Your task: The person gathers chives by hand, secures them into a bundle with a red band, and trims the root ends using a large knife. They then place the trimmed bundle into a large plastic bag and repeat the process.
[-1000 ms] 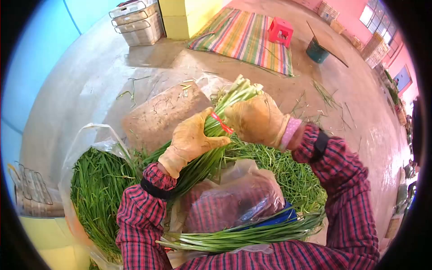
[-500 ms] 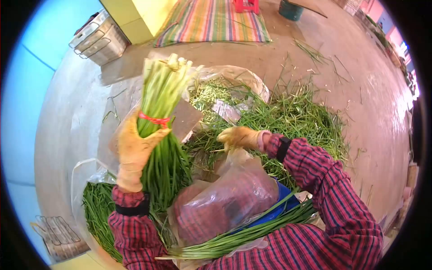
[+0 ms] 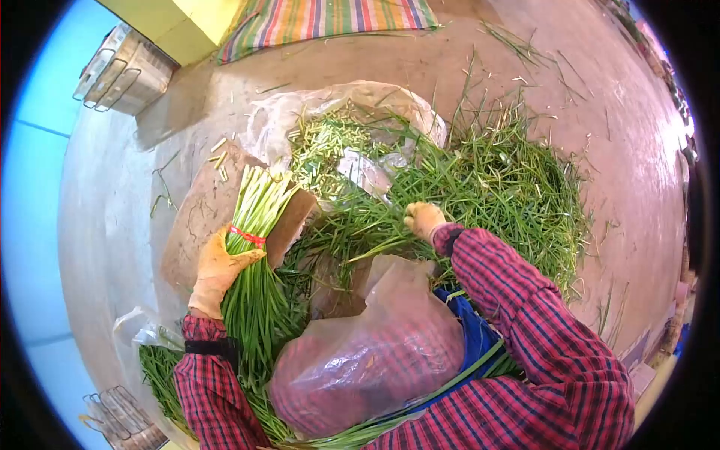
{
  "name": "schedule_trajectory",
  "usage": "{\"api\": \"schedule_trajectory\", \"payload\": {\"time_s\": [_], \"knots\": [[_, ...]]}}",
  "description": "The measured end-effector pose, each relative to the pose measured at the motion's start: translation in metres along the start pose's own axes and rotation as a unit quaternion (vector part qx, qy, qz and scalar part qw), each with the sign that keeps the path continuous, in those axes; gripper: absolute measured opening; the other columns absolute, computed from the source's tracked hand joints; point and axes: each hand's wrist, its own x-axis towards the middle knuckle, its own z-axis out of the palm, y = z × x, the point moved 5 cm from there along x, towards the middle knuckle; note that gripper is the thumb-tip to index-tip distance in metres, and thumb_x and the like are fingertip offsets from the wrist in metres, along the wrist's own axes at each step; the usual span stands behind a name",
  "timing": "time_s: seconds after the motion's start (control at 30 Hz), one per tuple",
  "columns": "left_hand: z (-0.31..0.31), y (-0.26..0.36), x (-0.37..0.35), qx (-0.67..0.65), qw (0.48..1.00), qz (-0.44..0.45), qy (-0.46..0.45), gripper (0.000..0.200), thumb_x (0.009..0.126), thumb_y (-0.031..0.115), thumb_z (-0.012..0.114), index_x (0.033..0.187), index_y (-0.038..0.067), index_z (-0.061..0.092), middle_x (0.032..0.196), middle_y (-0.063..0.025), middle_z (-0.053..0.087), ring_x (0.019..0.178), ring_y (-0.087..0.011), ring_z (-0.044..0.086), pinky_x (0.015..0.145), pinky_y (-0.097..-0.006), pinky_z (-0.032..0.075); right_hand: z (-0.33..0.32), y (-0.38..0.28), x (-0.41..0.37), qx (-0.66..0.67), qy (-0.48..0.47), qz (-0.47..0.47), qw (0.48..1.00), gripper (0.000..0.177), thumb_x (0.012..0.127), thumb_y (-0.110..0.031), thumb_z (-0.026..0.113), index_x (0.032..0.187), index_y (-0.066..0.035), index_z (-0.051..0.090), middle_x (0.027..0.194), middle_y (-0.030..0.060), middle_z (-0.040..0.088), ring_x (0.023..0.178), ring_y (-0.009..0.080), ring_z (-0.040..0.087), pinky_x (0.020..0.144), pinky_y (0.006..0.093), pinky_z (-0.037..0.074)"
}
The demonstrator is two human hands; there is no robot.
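A bunch of long green stalks [image 3: 259,259], pale at the cut ends and bound with a red band [image 3: 248,237], is gripped in my gloved left hand [image 3: 219,266]. Its pale ends point away from me and rest over a brown board [image 3: 196,217]. My right hand [image 3: 424,219], also in a yellowish glove, has its fingers curled in above the heap of loose green leaves [image 3: 495,191]. Whatever those fingers hold, if anything, is hidden. Left of it, a whitish flat piece [image 3: 365,174] lies among the trimmings.
A clear plastic bag [image 3: 345,91] holds short cut ends [image 3: 328,146] beyond the board. Clear plastic sheeting [image 3: 375,345] covers my lap. More greens [image 3: 161,379] fill a bag at lower left. A crate [image 3: 127,73] and a striped mat [image 3: 322,19] stand farther off.
The bunch has come down and its pale ends now meet the board. My right hand has moved slightly right, and its fingers are more curled. The view has tilted downward.
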Motion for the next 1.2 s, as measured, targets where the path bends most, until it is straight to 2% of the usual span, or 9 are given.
{"api": "schedule_trajectory", "payload": {"time_s": [0.13, 0.3, 0.37, 0.47, 0.57, 0.7, 0.9, 1.03, 1.2], "knots": [[0.004, -0.013, 0.005, -0.078, 0.997, -0.013, -0.013, 0.072, 0.068, 0.027, 0.087, 0.127, 0.002, 0.054, 0.106, -0.0094, 0.069, 0.096, -0.0175, 0.065, 0.085, -0.0315, 0.05, 0.012, 0.007, -0.039, -0.155, -0.118, -0.021, 0.981, 0.024, 0.085, -0.028, 0.062, 0.098, -0.009, 0.067, 0.092, 0.0155, 0.07, 0.087, 0.0336, 0.068, 0.074, 0.0442, 0.054], [0.006, -0.019, 0.003, -0.083, 0.996, 0.032, -0.004, 0.069, 0.073, 0.021, 0.084, 0.131, 0.001, 0.051, 0.108, -0.008, 0.067, 0.096, -0.0154, 0.062, 0.086, -0.0303, 0.05, 0.071, 0.156, -0.137, -0.385, -0.396, 0.025, 0.833, 0.018, 0.072, -0.026, 0.071, 0.083, -0.012, 0.074, 0.079, 0.0048, 0.07, 0.085, 0.0234, 0.07, 0.069, 0.0393, 0.055], [0.009, -0.017, 0.005, -0.099, 0.994, 0.049, -0.002, 0.066, 0.075, 0.016, 0.082, 0.131, 0.0, 0.051, 0.107, -0.0065, 0.066, 0.094, -0.0131, 0.061, 0.085, -0.0292, 0.05, 0.176, 0.307, -0.17, -0.331, -0.517, 0.03, 0.789, 0.029, 0.074, -0.017, 0.072, 0.103, -0.015, 0.075, 0.098, 0.0088, 0.072, 0.085, 0.026, 0.069, 0.071, 0.0486, 0.054], [0.01, -0.018, 0.006, -0.083, 0.996, 0.004, -0.017, 0.071, 0.074, 0.015, 0.083, 0.133, 0.0, 0.048, 0.112, -0.0074, 0.066, 0.1, -0.0151, 0.062, 0.089, -0.0302, 0.049, 0.016, 0.104, -0.133, -0.341, -0.402, -0.059, 0.848, 0.016, 0.077, -0.023, 0.067, 0.086, -0.011, 0.073, 0.09, 0.0135, 0.071, 0.083, 0.0294, 0.069, 0.069, 0.0455, 0.055], [0.011, -0.011, 0.002, -0.133, 0.991, 0.014, -0.019, 0.074, 0.074, 0.015, 0.083, 0.135, -0.001, 0.045, 0.112, -0.008, 0.066, 0.1, -0.015, 0.062, 0.088, -0.0299, 0.05, -0.024, 0.022, -0.057, -0.1, -0.023, -0.086, 0.991, 0.011, 0.083, -0.017, 0.061, 0.089, -0.009, 0.065, 0.085, 0.0136, 0.068, 0.082, 0.0355, 0.067, 0.072, 0.0474, 0.054], [0.002, -0.012, 0.001, 0.102, 0.993, 0.051, 0.041, 0.102, 0.066, 0.043, 0.085, 0.142, -0.003, 0.036, 0.122, -0.0215, 0.061, 0.113, -0.0324, 0.06, 0.094, -0.0381, 0.047, -0.003, -0.026, 0.014, -0.006, 0.082, -0.039, 0.996, 0.02, 0.084, -0.018, 0.061, 0.102, -0.009, 0.059, 0.1, 0.017, 0.064, 0.093, 0.0363, 0.064, 0.077, 0.0458, 0.053], [0.015, 0.026, 0.007, 0.174, 0.975, 0.012, 0.138, 0.117, 0.06, 0.051, 0.085, 0.145, -0.005, 0.028, 0.129, -0.0242, 0.056, 0.117, -0.0359, 0.056, 0.096, -0.0405, 0.046, 0.031, -0.028, 0.047, 0.006, -0.005, 0.085, 0.996, 0.071, 0.075, -0.016, 0.07, 0.139, -0.01, 0.039, 0.113, 0.0215, 0.063, 0.102, 0.038, 0.063, 0.088, 0.0434, 0.05], [0.022, 0.023, 0.031, 0.144, 0.975, 0.05, 0.162, 0.121, 0.059, 0.053, 0.085, 0.146, -0.007, 0.025, 0.127, -0.0227, 0.057, 0.115, -0.0348, 0.057, 0.096, -0.0393, 0.047, 0.01, -0.01, 0.031, 0.178, -0.052, 0.122, 0.975, 0.08, 0.075, -0.019, 0.063, 0.146, -0.013, 0.027, 0.1, 0.0244, 0.064, 0.093, 0.0376, 0.065, 0.08, 0.0409, 0.05], [0.023, 0.024, 0.05, 0.165, 0.986, -0.019, 0.031, 0.107, 0.058, 0.05, 0.087, 0.136, -0.005, 0.038, 0.121, -0.0204, 0.061, 0.11, -0.0335, 0.06, 0.092, -0.0397, 0.049, -0.067, -0.023, -0.021, 0.417, 0.036, 0.044, 0.907, 0.053, 0.093, -0.028, 0.063, 0.14, -0.015, 0.041, 0.085, 0.0023, 0.059, 0.071, 0.017, 0.058, 0.064, 0.0309, 0.049]]}}
